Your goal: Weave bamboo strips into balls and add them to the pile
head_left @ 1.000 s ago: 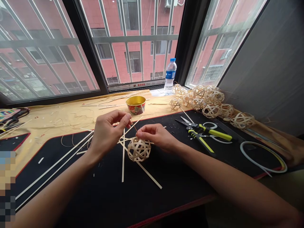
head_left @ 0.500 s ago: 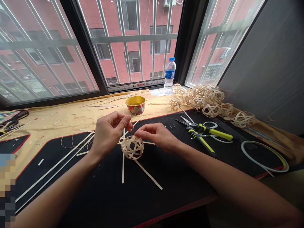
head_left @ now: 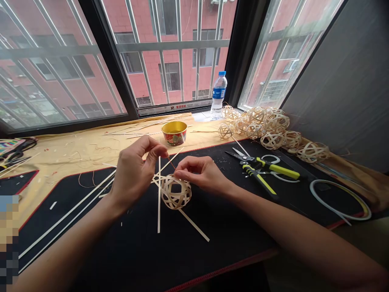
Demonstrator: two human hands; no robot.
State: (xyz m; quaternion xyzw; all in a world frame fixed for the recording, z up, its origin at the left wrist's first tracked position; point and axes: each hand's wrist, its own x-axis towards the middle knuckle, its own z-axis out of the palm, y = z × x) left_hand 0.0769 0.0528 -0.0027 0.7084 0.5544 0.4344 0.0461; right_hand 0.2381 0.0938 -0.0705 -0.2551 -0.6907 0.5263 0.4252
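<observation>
A small woven ball of pale bamboo strips (head_left: 176, 192) hangs just above the black mat (head_left: 212, 239). My right hand (head_left: 204, 173) pinches the ball's top rim with thumb and forefinger. My left hand (head_left: 135, 172) is closed in a pinch on a thin strip end (head_left: 171, 162) that runs down to the ball. Loose long strips (head_left: 159, 194) lie on the mat under and around the ball.
Yellow-handled cutters and scissors (head_left: 263, 169) lie right of my hands. A pile of finished woven balls (head_left: 267, 127) sits at the back right. A gold bowl (head_left: 174, 132) and a water bottle (head_left: 218, 95) stand by the window. A coiled ring (head_left: 340, 198) lies at far right.
The ball shifted left, then back right and turned, its open side now facing up. Both hands stayed pinched at its top; the left hand rose slightly.
</observation>
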